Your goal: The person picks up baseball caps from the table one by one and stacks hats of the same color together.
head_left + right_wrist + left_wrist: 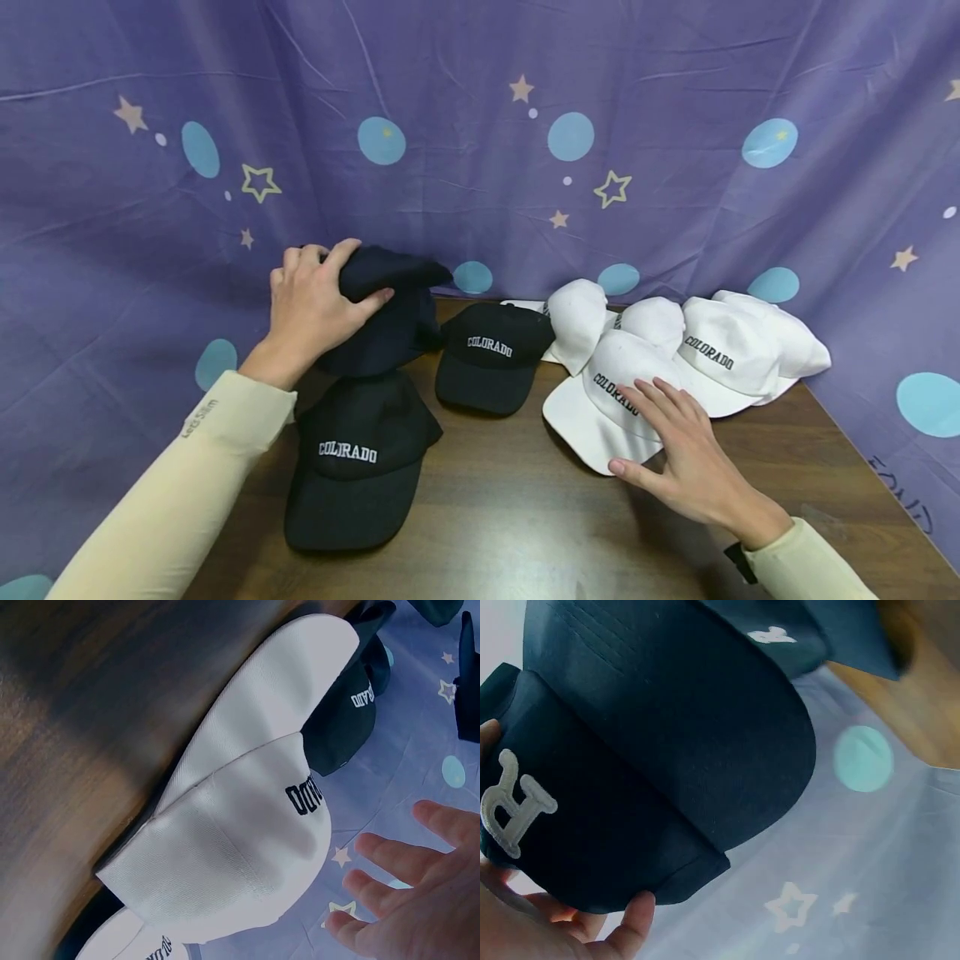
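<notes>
In the head view my left hand grips a dark navy baseball cap, thumb below and fingers over it, above another dark cap. The left wrist view shows a white raised letter on the front of the navy cap, with fingertips along its edge. My right hand is spread, its fingers overlapping a white COLORADO cap in the head view. From the right wrist, the fingers appear apart from that white cap, holding nothing.
A black COLORADO cap lies front left on the wooden table, another black cap mid-back. More white caps cluster at the back right. A purple curtain with stars hangs behind.
</notes>
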Action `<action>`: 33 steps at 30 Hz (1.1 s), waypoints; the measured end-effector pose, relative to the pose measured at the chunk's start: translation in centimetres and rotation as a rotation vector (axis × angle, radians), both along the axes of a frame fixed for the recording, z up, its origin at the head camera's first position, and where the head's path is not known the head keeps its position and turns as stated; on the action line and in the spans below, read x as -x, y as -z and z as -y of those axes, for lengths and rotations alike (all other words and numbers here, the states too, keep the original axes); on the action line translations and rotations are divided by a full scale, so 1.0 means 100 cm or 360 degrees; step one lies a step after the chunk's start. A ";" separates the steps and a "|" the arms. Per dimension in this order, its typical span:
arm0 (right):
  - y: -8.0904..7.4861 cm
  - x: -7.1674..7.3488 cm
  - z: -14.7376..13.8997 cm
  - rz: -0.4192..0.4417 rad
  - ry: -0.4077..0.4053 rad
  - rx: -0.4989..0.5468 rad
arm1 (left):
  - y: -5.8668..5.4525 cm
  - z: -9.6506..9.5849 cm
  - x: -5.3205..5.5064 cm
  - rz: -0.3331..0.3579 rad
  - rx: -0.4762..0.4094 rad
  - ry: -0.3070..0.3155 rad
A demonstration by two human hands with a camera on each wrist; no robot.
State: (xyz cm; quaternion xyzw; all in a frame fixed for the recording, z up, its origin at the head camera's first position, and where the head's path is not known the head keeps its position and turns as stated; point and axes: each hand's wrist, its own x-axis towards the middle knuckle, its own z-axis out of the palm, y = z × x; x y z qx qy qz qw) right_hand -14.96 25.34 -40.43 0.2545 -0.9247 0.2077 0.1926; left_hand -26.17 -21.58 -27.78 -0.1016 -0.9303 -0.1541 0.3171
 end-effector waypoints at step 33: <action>-0.004 -0.002 -0.001 0.0013 0.0006 0.0021 | 0.013 -0.112 -0.058 0.0331 0.0315 0.0194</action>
